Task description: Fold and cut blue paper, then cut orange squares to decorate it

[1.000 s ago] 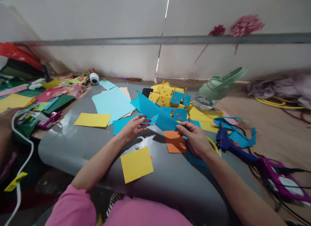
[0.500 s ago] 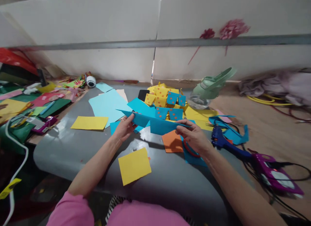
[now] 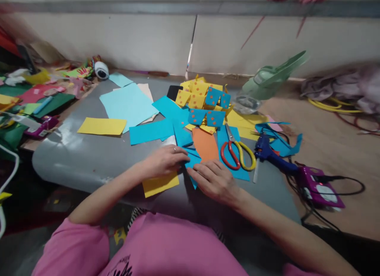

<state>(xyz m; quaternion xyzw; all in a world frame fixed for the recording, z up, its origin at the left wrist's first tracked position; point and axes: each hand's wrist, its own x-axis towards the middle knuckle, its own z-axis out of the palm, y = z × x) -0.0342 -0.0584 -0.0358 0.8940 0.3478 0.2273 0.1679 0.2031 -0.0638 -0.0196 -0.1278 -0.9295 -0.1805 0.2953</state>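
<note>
L hand (image 3: 166,160) & R hand (image 3: 216,180), fingers bent, both at blue paper (image 3: 194,159) just below ctr; pinch or press, can't tell; fold looks part-done; dotted pieces (image 3: 198,101), upper ctr, seem finished; blue strip (image 3: 151,131), ctr-left, prob. unworked.

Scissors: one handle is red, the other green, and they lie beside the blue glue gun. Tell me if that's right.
Not quite: the head view shows the scissors with one red and one yellow handle, not green. They do lie beside the blue glue gun.
</note>
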